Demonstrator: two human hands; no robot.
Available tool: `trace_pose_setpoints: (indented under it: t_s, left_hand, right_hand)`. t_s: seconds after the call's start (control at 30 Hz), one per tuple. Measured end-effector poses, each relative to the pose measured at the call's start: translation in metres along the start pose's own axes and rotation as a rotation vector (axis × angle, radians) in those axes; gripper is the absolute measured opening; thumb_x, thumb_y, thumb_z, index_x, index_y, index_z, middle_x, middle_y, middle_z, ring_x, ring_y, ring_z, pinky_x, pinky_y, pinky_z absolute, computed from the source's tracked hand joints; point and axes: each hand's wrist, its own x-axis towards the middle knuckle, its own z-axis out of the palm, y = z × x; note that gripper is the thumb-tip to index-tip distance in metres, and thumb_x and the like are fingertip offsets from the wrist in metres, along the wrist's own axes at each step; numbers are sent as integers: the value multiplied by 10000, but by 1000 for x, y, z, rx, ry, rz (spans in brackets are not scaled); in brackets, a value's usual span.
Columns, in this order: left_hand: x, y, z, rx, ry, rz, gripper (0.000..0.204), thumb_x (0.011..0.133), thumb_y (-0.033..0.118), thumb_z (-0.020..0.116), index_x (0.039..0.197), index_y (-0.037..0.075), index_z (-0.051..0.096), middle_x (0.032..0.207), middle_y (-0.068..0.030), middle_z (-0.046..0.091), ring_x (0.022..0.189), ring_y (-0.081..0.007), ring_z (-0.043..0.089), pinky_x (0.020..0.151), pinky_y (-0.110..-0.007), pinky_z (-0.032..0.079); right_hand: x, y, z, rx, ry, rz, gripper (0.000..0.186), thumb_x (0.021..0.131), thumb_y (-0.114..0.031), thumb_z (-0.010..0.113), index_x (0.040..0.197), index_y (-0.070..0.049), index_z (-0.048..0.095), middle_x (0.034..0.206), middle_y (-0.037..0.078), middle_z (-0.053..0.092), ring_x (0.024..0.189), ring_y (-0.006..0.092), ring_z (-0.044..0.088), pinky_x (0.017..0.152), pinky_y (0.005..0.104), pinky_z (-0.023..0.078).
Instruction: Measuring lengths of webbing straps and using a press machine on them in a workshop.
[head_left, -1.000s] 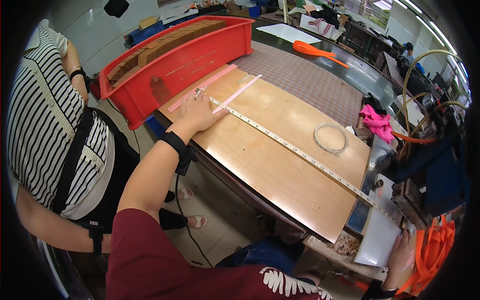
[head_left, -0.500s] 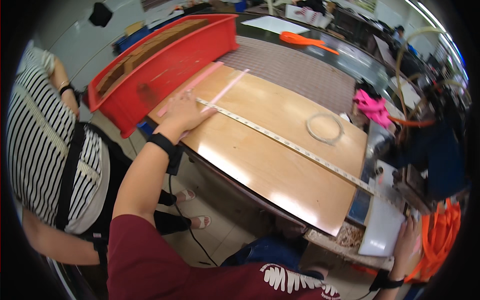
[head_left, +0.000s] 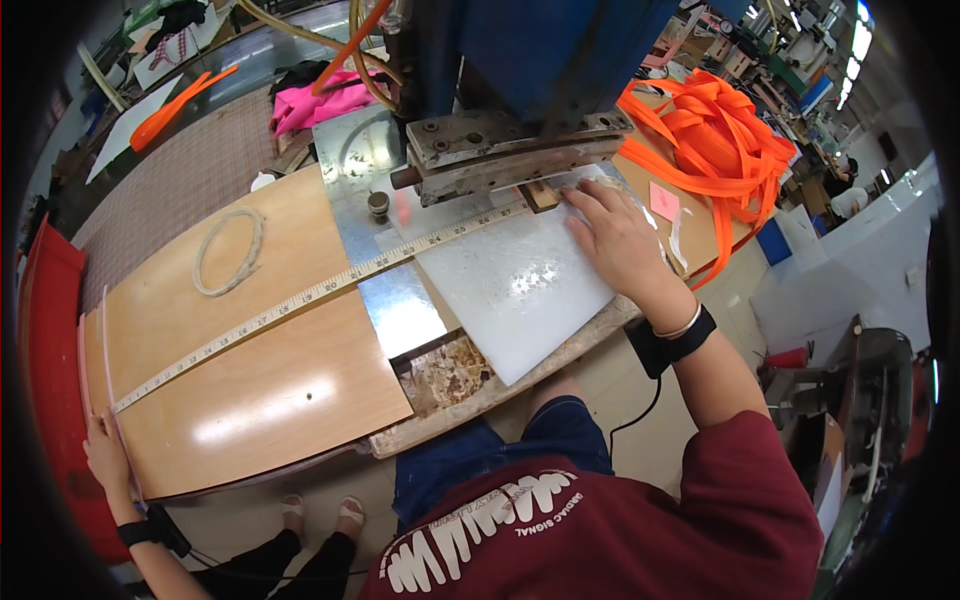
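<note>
A long white measuring tape (head_left: 300,298) lies stretched across the wooden board (head_left: 270,390) and onto a white plastic plate (head_left: 510,300). My left hand (head_left: 107,458) rests beside the tape's left end, fingers extended over a thin pink strip (head_left: 110,370). My right hand (head_left: 622,245) lies flat on the white plate, fingers spread and pointing toward a small brass-and-dark block (head_left: 541,195). That block sits by the tape's right end, under the metal jaw of a blue press (head_left: 520,150). Whether my right fingertips touch it is unclear.
Heaped orange webbing (head_left: 715,135) lies right of the press, near a pink paper tag (head_left: 664,202). A coiled pale cord (head_left: 230,252) rests on the board. A red bin (head_left: 50,370) stands at the left. Pink cloth (head_left: 325,103) lies behind the board.
The view has swung right, bringing the press toward the middle. My right hand has moved from the plate's near right edge to beside the block. My left hand stays at the tape's left end.
</note>
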Motion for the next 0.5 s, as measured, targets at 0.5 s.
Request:
trace_pose_setpoints:
  t_s: [0.5]
  left_hand:
    - [4,-10,19,-45,211,188,410,925,333,388,1088,-26,499,1095,-217,526,957,-391,481,807,-435,392]
  right_hand:
    - [5,-1,-2,10,-73,21,306,792,-184,583,1072,-62,569,1093,147,545,989,305,522,860,367,419]
